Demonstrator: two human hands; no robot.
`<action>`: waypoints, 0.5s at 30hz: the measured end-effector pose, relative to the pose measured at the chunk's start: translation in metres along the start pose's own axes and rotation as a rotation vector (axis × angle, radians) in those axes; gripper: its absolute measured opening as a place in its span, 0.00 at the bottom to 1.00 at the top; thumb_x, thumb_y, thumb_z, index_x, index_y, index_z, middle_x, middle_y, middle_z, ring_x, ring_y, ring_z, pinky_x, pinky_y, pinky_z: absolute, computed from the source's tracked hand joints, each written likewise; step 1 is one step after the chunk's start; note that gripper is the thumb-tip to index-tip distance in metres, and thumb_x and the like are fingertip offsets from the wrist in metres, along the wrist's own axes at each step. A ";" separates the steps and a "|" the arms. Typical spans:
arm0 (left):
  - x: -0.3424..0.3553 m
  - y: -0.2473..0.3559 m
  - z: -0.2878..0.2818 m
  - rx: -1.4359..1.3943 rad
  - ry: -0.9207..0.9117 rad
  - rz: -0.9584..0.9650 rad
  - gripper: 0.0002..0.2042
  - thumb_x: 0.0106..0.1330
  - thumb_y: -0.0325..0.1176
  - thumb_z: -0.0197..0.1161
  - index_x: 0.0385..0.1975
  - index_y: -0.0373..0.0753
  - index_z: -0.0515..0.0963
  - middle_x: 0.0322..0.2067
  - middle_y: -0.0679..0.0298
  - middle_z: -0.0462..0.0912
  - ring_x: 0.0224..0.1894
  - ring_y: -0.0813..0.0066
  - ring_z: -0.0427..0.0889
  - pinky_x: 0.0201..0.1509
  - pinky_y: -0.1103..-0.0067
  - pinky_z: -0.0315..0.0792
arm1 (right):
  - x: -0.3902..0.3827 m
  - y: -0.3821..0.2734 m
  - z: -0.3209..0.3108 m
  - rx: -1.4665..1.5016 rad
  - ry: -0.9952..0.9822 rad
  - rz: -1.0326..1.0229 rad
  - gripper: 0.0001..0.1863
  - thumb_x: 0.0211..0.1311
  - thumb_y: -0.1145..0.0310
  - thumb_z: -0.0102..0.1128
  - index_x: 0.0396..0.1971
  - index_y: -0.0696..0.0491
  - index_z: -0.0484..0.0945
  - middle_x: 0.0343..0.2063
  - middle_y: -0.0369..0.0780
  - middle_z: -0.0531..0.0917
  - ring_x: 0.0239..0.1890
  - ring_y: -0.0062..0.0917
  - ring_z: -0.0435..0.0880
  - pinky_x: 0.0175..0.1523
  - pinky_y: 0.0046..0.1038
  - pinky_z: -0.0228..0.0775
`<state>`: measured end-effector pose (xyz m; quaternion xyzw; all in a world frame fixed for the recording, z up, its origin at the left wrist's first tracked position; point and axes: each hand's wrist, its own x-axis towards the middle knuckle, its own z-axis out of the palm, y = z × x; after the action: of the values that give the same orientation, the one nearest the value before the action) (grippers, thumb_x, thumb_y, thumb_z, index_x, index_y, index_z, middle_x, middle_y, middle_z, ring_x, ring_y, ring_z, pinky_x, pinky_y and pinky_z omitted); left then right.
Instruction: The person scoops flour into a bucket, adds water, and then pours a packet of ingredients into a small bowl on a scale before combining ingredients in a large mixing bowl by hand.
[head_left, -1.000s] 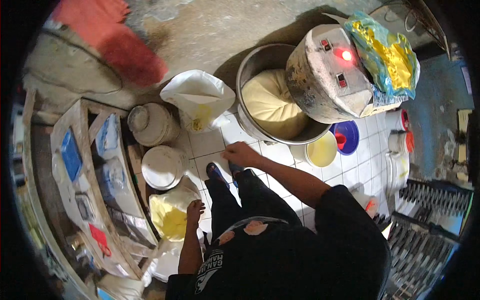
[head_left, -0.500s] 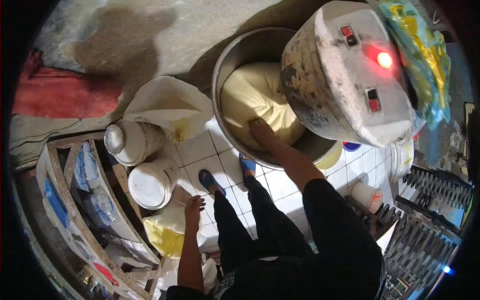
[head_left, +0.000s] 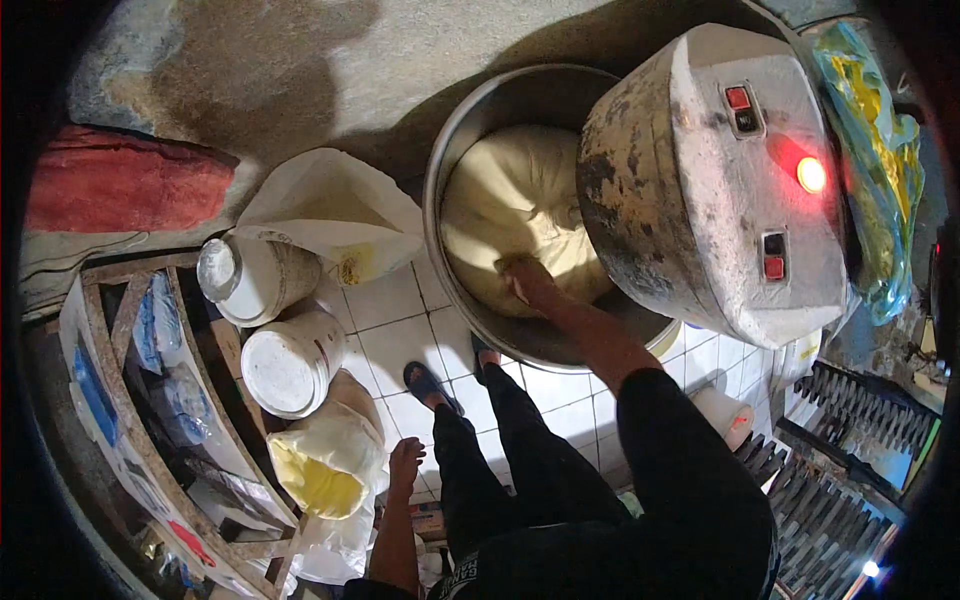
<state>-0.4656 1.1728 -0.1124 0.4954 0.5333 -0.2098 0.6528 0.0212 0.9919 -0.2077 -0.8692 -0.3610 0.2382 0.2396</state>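
Note:
A large mass of pale yellow dough [head_left: 480, 225] fills much of a deep round metal bowl [head_left: 437, 200]. My right hand [head_left: 527, 283] reaches down into the bowl, and its curled fingers grip the near part of the dough's surface. Over the bowl's right side hangs a worn grey mixer head [head_left: 640, 180] with switches and a glowing red light [head_left: 811, 175]; it hides part of the dough. My left hand [head_left: 405, 465] hangs at my side, loosely open and holding nothing, near an opened white sack with a yellow lining [head_left: 315, 480].
Two white lidded buckets [head_left: 285, 365] stand on the tiled floor at left, beside a wooden shelf [head_left: 140, 400] with plastic packages. A large open whitish sack [head_left: 330, 205] leans by the wall. Slatted dark racks [head_left: 830, 500] are at right, near a small whitish tub [head_left: 722, 415].
The view has shifted slightly. The folds in the dough look different and its surface is more shaded. My right hand stays at the dough; my left hand has lowered toward my body.

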 end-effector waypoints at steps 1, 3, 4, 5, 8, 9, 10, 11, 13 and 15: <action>-0.010 -0.014 0.000 0.005 0.080 0.002 0.14 0.69 0.38 0.56 0.46 0.36 0.76 0.36 0.61 0.83 0.36 0.74 0.83 0.38 0.76 0.76 | 0.000 -0.040 -0.004 -0.073 -0.072 0.009 0.07 0.58 0.68 0.55 0.31 0.54 0.79 0.26 0.44 0.80 0.35 0.38 0.81 0.46 0.36 0.71; -0.014 -0.012 -0.001 0.003 0.066 -0.055 0.14 0.68 0.39 0.56 0.46 0.36 0.76 0.36 0.61 0.83 0.36 0.74 0.83 0.38 0.76 0.76 | -0.012 -0.080 -0.037 -0.072 -0.144 -0.026 0.06 0.57 0.68 0.55 0.28 0.54 0.79 0.26 0.45 0.79 0.33 0.38 0.80 0.43 0.36 0.71; -0.017 -0.018 -0.002 -0.005 0.069 -0.115 0.14 0.68 0.39 0.56 0.46 0.36 0.76 0.36 0.62 0.83 0.36 0.74 0.83 0.38 0.76 0.76 | -0.014 -0.088 -0.039 0.036 -0.181 -0.108 0.07 0.56 0.68 0.54 0.28 0.54 0.79 0.27 0.46 0.80 0.34 0.39 0.80 0.42 0.36 0.72; -0.017 -0.022 -0.005 -0.027 0.059 -0.048 0.14 0.68 0.39 0.56 0.46 0.36 0.76 0.37 0.62 0.83 0.37 0.74 0.83 0.38 0.76 0.76 | -0.013 -0.093 -0.044 0.034 -0.193 -0.123 0.07 0.56 0.68 0.54 0.28 0.54 0.79 0.27 0.46 0.80 0.34 0.39 0.80 0.42 0.36 0.72; -0.017 -0.012 0.003 -0.129 0.082 0.056 0.13 0.69 0.36 0.56 0.48 0.36 0.75 0.37 0.62 0.83 0.36 0.74 0.82 0.38 0.77 0.75 | -0.009 -0.089 -0.061 -0.081 0.171 -0.339 0.07 0.57 0.69 0.53 0.31 0.55 0.79 0.30 0.48 0.79 0.32 0.40 0.79 0.38 0.34 0.71; -0.015 -0.002 0.007 -0.147 0.051 0.082 0.13 0.69 0.35 0.56 0.48 0.36 0.75 0.37 0.62 0.83 0.36 0.75 0.82 0.37 0.77 0.75 | -0.002 -0.073 -0.047 0.112 0.097 -0.164 0.07 0.57 0.69 0.53 0.30 0.54 0.78 0.28 0.47 0.79 0.32 0.40 0.79 0.39 0.34 0.70; -0.009 0.006 0.011 -0.155 0.058 0.101 0.13 0.69 0.35 0.56 0.48 0.36 0.75 0.37 0.62 0.83 0.36 0.75 0.82 0.37 0.77 0.75 | 0.001 -0.056 -0.036 0.305 0.069 0.028 0.06 0.56 0.69 0.52 0.29 0.54 0.77 0.27 0.45 0.79 0.33 0.39 0.79 0.40 0.35 0.70; -0.007 0.003 0.010 -0.096 0.071 0.058 0.12 0.69 0.35 0.56 0.48 0.37 0.75 0.38 0.61 0.83 0.37 0.74 0.82 0.39 0.76 0.75 | 0.009 -0.057 -0.028 0.131 0.101 -0.055 0.07 0.57 0.68 0.51 0.28 0.54 0.76 0.26 0.45 0.79 0.32 0.40 0.79 0.40 0.36 0.71; 0.002 0.001 0.014 -0.078 0.054 0.051 0.12 0.69 0.35 0.56 0.48 0.37 0.75 0.37 0.61 0.83 0.38 0.73 0.82 0.40 0.76 0.75 | 0.017 -0.027 -0.006 0.037 0.181 -0.096 0.07 0.58 0.68 0.51 0.27 0.55 0.74 0.24 0.45 0.79 0.34 0.41 0.80 0.41 0.38 0.71; -0.017 -0.014 0.014 -0.076 0.055 0.038 0.12 0.69 0.35 0.57 0.48 0.37 0.75 0.37 0.61 0.83 0.37 0.73 0.82 0.40 0.76 0.75 | 0.021 -0.038 -0.006 -0.188 0.018 -0.132 0.07 0.58 0.66 0.52 0.29 0.55 0.75 0.24 0.45 0.80 0.34 0.41 0.80 0.42 0.40 0.71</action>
<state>-0.4758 1.1501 -0.1039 0.4857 0.5494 -0.1631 0.6600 0.0183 1.0295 -0.1860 -0.8643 -0.4362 0.1791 0.1752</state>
